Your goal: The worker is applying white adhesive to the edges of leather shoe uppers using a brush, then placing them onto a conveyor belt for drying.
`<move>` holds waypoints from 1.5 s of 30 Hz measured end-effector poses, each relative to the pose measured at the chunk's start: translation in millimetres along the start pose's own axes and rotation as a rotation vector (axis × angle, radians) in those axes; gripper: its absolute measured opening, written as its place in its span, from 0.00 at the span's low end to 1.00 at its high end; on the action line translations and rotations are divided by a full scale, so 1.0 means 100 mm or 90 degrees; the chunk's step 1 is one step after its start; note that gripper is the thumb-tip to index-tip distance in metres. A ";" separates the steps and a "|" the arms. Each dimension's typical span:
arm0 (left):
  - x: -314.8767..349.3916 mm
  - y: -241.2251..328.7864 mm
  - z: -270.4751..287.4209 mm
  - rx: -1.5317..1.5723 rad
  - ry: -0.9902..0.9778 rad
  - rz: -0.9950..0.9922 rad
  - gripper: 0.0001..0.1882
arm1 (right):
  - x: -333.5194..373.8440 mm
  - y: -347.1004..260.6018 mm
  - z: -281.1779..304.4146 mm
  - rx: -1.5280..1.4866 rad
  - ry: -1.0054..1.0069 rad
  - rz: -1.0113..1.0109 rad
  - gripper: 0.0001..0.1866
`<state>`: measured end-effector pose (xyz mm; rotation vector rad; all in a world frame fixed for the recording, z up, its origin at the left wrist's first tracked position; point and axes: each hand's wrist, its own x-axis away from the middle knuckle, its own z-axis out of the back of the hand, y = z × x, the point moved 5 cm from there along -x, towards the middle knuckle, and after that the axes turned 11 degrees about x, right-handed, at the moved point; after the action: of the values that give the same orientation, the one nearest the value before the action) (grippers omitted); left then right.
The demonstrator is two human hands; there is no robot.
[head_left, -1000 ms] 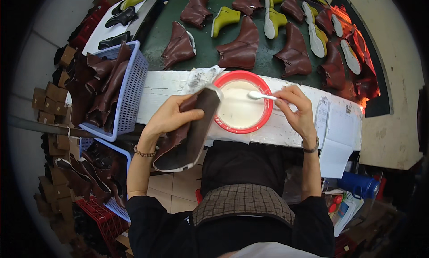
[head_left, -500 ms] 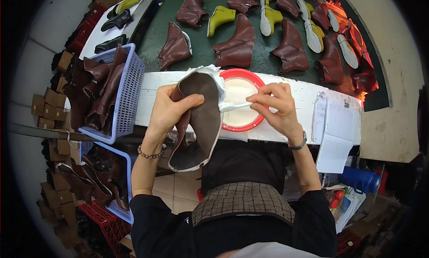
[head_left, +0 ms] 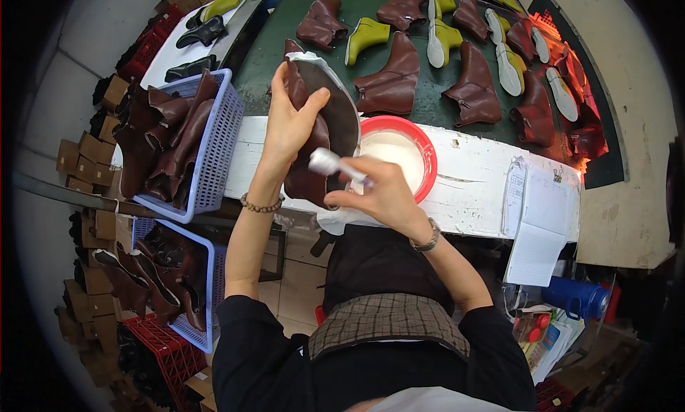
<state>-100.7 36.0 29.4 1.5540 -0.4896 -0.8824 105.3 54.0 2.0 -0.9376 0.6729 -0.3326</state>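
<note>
My left hand is closed on a brown leather boot upper, held up with its dark lining showing and white paste along its far edge. My right hand grips a small white-coated brush by its handle. The brush head lies over the lower part of the upper; whether it touches the leather I cannot tell. Beside the upper stands a red bowl of creamy white paste, partly covered by my right hand.
Brown boots and yellow-green boot forms are on the green bench. An orange glow lights its right end. Blue baskets of uppers stand at left. Papers lie on the white board; a blue jug stands below.
My left hand has raised the boot upper and turned it. My right hand has moved left and nearer with the brush, leaving the upper's pasted edge. The whole view has shifted slightly.
</note>
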 end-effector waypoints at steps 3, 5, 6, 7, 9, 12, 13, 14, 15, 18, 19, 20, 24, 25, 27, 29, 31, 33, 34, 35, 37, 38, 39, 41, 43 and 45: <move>0.05 0.01 0.00 0.070 0.021 0.025 0.46 | -0.01 0.04 -0.18 0.020 -0.051 -0.018 0.12; 0.10 0.14 -0.03 0.069 -0.058 0.088 0.46 | -0.02 0.06 -0.10 0.013 0.013 -0.028 0.10; 0.15 0.13 0.03 0.094 -0.109 0.072 0.53 | -0.02 0.07 -0.05 0.002 0.069 -0.032 0.09; 0.28 0.17 0.10 0.029 -0.181 0.038 0.59 | -0.04 0.06 0.04 -0.010 0.075 -0.038 0.08; 0.63 0.22 0.11 -0.209 -0.262 -0.060 0.70 | -0.06 0.07 0.18 -0.040 0.095 -0.044 0.08; 1.04 0.18 0.04 -0.282 -0.226 -0.051 0.73 | -0.08 -0.06 0.25 -0.120 0.111 -0.035 0.09; 1.10 0.11 0.04 -0.259 -0.200 -0.060 0.72 | -0.10 -0.11 0.25 -0.081 0.061 0.004 0.10; 1.14 0.05 0.06 -0.239 -0.171 -0.070 0.70 | -0.10 -0.16 0.24 -0.045 0.010 0.047 0.10; 1.18 -0.02 0.14 -0.256 -0.131 -0.067 0.66 | -0.09 -0.11 0.25 -0.045 0.014 0.036 0.12; 1.22 -0.02 0.32 -0.186 -0.106 -0.043 0.67 | -0.01 0.04 0.70 0.137 0.101 -0.077 0.13; 1.26 -0.08 0.39 -0.180 -0.123 -0.045 0.69 | 0.04 0.18 0.83 0.266 0.101 -0.078 0.13; 1.28 -0.13 0.43 -0.176 -0.126 -0.045 0.69 | 0.13 0.36 0.93 0.401 0.103 -0.086 0.12; 1.33 -0.09 0.38 -0.222 -0.196 -0.088 0.68 | 0.31 0.74 0.95 0.772 -0.080 -0.021 0.11; 1.33 -0.04 0.34 -0.251 -0.215 -0.109 0.68 | 0.35 0.71 0.98 0.693 -0.054 -0.037 0.10; 1.35 0.01 0.32 -0.283 -0.227 -0.129 0.68 | 0.34 0.60 1.04 0.610 -0.031 -0.045 0.08; 1.37 0.01 0.29 -0.228 -0.257 -0.096 0.64 | 0.32 0.46 1.25 0.271 0.125 -0.122 0.07; 1.38 0.05 0.26 -0.250 -0.294 -0.103 0.63 | 0.23 0.36 1.31 0.243 0.143 -0.072 0.06; 1.40 0.09 0.17 -0.265 -0.357 -0.136 0.58 | 0.15 0.32 1.36 0.225 0.158 -0.016 0.07; 1.39 0.12 0.14 -0.263 -0.364 -0.136 0.58 | 0.09 0.33 1.37 0.228 0.162 -0.021 0.07; 1.42 0.17 0.10 -0.259 -0.402 -0.154 0.58 | 0.00 0.30 1.37 0.245 0.173 -0.004 0.07; 1.42 0.27 -0.02 -0.244 -0.449 -0.191 0.58 | -0.09 0.36 1.42 0.246 0.209 0.036 0.09; 1.43 0.27 0.00 -0.246 -0.447 -0.192 0.58 | -0.09 0.36 1.43 0.245 0.208 0.038 0.09; 1.44 0.25 0.05 -0.225 -0.422 -0.175 0.59 | -0.08 0.34 1.44 0.246 0.212 0.070 0.09; 1.45 0.25 0.11 -0.207 -0.391 -0.159 0.59 | -0.01 0.27 1.45 0.258 0.212 0.114 0.10; 1.42 0.22 0.19 -0.151 -0.313 -0.097 0.60 | 0.16 0.24 1.41 0.223 0.184 0.091 0.09; 1.42 0.25 0.19 -0.146 -0.334 -0.103 0.58 | 0.26 0.22 1.42 0.184 0.136 0.036 0.08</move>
<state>-23.1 -86.1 17.6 1.1574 -0.6128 -1.4327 218.4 141.8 32.2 -0.6118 0.8211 -0.4699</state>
